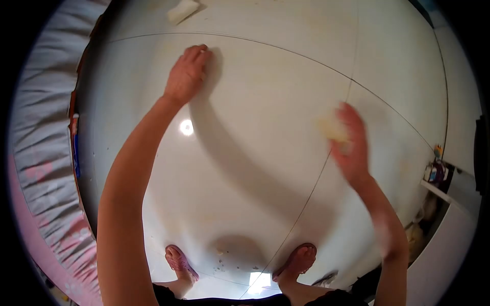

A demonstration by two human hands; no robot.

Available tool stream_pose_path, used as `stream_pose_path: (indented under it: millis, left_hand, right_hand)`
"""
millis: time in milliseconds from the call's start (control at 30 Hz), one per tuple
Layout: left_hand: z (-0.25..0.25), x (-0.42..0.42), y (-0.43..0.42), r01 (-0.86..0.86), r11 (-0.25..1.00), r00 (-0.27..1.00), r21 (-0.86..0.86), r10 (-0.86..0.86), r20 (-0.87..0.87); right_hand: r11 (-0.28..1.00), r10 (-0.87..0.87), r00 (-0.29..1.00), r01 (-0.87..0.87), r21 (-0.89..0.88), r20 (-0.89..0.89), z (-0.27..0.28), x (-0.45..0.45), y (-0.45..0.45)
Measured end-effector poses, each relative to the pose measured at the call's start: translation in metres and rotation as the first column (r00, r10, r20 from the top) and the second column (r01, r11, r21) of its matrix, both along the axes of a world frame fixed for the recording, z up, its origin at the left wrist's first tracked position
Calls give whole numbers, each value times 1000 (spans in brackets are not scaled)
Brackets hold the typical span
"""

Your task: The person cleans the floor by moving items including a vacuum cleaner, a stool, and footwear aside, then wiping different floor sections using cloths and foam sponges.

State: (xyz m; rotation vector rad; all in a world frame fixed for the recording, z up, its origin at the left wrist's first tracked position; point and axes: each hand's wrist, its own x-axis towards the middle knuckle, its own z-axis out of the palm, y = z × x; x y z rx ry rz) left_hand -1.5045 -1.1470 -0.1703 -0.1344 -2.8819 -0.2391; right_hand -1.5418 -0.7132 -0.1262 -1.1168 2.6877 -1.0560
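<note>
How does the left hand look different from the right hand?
The left hand shows sharply; the right hand is blurred. The left hand reaches farther forward than the right hand. The right hand holds a pale yellow item; none shows at the left hand. Both are bare.

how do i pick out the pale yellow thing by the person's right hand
Over the pale tiled floor, find the person's right hand, right of centre. At its inner side is the blurred pale yellow thing. Its yellow tint and place at the hand set it apart from the whitish block lying near the picture's top edge.
</note>
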Motion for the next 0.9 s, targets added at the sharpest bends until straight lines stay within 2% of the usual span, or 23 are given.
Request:
stream_pose_path:
  millis: [33, 100, 133, 200, 267, 367, 400, 467, 533, 567, 600, 633, 667, 700, 733, 767, 800, 833, 900]
  left_hand:
    - [2, -10, -1, -50, 998, 999, -23, 51, 4]
    - [4, -26, -12, -95, 995, 995, -18, 96, 33]
    - [5, -36, -20, -120, 993, 992, -20, 121, 39]
    - [7, -54, -42, -138, 990, 986, -23, 135, -100]
    - [8, -80, -76, -189, 981, 955, -49, 172, -243]
    - [-5, -124, -113, -287, 940, 921, -183, 219, -321]
    - [-14, -139, -123, -345, 921, 924, -179, 300, -236]
    - [-15, -152, -129, -348, 937, 936, 14, 347, 66]
    - [-17, -146, -123, -382, 914, 923, -134, 371, -102]
    - [-13, -141, -117, -367, 913, 930, -177, 354, -103]
    - [-7, -133, -106, -362, 916, 932, -174, 358, -51]
    - [0, -117, -90, -384, 922, 922, -45, 386, 39]
    - [17, -83, -67, -348, 938, 937, 13, 346, 54]
    - [21, -42, -47, -228, 967, 972, 111, 233, -28]
    - [34, 17, -28, -159, 952, 987, 262, 161, 14]
    - [43, 80, -9, -135, 845, 991, 518, 119, 65]
    - [53, 145, 5, -138, 794, 989, 592, 75, 130]
    - [64, 205, 13, -251, 713, 962, 655, 105, 254]
    - [69, 307, 18, -390, 583, 915, 712, 159, 371]
  right_hand:
    - [995, 92, 996, -92, 47, 2, 16, 7, -38]
    - [958, 241, 966, -221, 184, -91, 5, 6, -77]
    - [952, 229, 968, -200, 230, -106, -7, 7, -79]
    - [939, 229, 963, -180, 293, -143, -31, 8, -89]
    - [907, 223, 967, -158, 390, -126, -27, 8, -100]
    - [859, 196, 974, -112, 499, -117, -22, 12, -113]
    - [838, 198, 974, -107, 535, -114, -18, 15, -117]
    - [794, 186, 964, -32, 608, -191, -27, 13, -111]
    - [815, 184, 969, -55, 577, -168, -37, 15, -114]
    - [843, 162, 980, -74, 532, -119, -33, 12, -111]
    - [852, 203, 958, -72, 519, -202, -36, 9, -106]
    - [858, 244, 930, -74, 509, -276, -41, 6, -105]
    - [856, 225, 939, -63, 513, -259, -38, 6, -105]
    - [853, 209, 948, -56, 519, -240, -36, 6, -106]
    - [842, 195, 962, -64, 535, -193, -40, 6, -107]
    - [829, 179, 972, -65, 556, -153, -42, 2, -104]
    - [815, 206, 964, -74, 574, -168, -37, 4, -102]
    - [802, 231, 956, -82, 592, -181, -37, 2, -105]
    - [778, 202, 950, -8, 629, -238, -47, -3, -102]
